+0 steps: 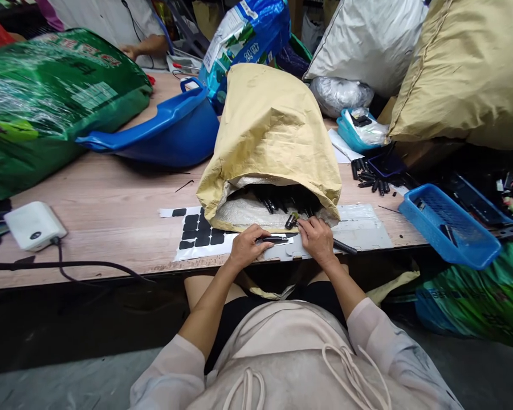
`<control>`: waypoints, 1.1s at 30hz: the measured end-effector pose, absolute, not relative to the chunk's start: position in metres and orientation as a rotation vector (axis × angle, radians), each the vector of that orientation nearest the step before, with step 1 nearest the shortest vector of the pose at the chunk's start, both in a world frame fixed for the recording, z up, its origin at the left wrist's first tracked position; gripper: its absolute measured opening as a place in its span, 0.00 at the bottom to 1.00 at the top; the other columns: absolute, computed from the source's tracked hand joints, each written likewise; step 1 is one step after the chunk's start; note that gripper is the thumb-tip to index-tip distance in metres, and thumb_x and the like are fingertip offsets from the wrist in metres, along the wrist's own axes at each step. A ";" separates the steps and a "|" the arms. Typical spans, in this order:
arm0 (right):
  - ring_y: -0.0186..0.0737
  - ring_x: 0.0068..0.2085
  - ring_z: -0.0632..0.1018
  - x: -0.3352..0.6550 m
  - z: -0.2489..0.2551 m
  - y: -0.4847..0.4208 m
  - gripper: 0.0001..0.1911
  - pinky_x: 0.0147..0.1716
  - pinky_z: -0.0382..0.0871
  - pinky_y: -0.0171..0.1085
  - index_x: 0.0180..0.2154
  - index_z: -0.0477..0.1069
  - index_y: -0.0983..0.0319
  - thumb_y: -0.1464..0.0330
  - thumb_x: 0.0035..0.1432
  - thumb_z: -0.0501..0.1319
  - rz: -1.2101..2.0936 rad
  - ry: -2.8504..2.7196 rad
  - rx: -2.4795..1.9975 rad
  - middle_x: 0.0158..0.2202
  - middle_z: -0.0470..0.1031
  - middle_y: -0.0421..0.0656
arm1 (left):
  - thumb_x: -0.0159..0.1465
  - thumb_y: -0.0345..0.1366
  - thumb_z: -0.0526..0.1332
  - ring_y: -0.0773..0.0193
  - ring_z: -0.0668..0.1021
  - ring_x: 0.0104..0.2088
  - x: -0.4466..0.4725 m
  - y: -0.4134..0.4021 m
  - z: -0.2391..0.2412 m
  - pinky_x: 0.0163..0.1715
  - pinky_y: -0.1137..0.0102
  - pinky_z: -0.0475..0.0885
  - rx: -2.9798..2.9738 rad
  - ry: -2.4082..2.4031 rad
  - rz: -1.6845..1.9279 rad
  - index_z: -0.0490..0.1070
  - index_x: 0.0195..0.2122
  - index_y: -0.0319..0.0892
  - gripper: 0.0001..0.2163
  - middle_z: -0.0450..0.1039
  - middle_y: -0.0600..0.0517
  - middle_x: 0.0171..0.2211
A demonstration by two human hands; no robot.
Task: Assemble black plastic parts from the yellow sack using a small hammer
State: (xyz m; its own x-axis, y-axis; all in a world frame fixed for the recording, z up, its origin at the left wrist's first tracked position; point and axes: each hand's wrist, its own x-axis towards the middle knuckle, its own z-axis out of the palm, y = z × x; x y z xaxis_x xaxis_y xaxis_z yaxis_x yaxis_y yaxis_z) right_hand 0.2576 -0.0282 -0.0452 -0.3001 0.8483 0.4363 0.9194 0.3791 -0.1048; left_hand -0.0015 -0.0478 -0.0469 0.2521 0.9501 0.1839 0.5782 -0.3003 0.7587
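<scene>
A slim black rod (275, 240) lay flat across a white backing sheet (188, 250) at the near edge of the wooden bench (111, 210), held between the person's two hands. The left hand (248, 246) had its grip curled over the rod's left end, fingers bent and pinching it against the sheet. The right hand (317, 239) was likewise closed down over the rod's right portion, and a dark tip (345, 247) stuck out past that hand towards the right. The sheet carried a block of small black square pads (199, 231), roughly a dozen, though the exact count was hard to make out. Just behind the hands one tan paper sack (273, 142) lay on its side with its mouth open towards the person, and many more black rods (282, 200) showed inside, too many and too shadowed to count. To the left sat one blue plastic tub (166, 128), tilted, and one large green sack (47, 97). One white box (34, 225) with a black cable rested near the left edge. To the right, one blue mesh basket (451, 225) overhung the bench, with a loose cluster of small black parts (374, 179) behind it. Another person's hand (130, 51) rested at the far side.
</scene>
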 end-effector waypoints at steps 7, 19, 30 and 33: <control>0.43 0.40 0.72 0.261 -0.048 -0.025 0.14 0.39 0.60 0.39 0.51 0.81 0.56 0.66 0.72 0.58 -0.221 -2.226 -1.532 0.38 0.78 0.45 | 0.61 0.35 0.72 0.60 0.79 0.40 0.000 -0.044 -0.056 0.42 0.68 0.72 1.958 1.415 0.874 0.82 0.41 0.45 0.07 0.78 0.52 0.37; 0.40 0.43 0.80 0.238 -0.023 -0.048 0.19 0.46 0.75 0.37 0.56 0.77 0.59 0.63 0.77 0.51 0.241 -2.039 -1.210 0.41 0.79 0.46 | 0.59 0.33 0.73 0.61 0.79 0.40 0.004 -0.043 -0.051 0.42 0.68 0.71 1.889 1.490 0.833 0.81 0.39 0.46 0.08 0.77 0.54 0.37; 0.38 0.43 0.81 0.218 -0.019 -0.067 0.19 0.45 0.76 0.33 0.60 0.75 0.55 0.67 0.75 0.53 0.252 -2.156 -1.164 0.43 0.80 0.45 | 0.58 0.33 0.73 0.63 0.77 0.36 0.007 -0.044 -0.051 0.38 0.70 0.69 1.789 1.501 0.866 0.82 0.36 0.46 0.05 0.74 0.55 0.33; 0.36 0.38 0.80 0.217 -0.023 -0.067 0.18 0.39 0.74 0.32 0.58 0.77 0.56 0.68 0.75 0.54 0.211 -2.228 -1.187 0.38 0.78 0.44 | 0.58 0.32 0.73 0.64 0.77 0.35 0.008 -0.044 -0.050 0.37 0.70 0.69 1.768 1.513 0.871 0.83 0.36 0.46 0.05 0.74 0.56 0.33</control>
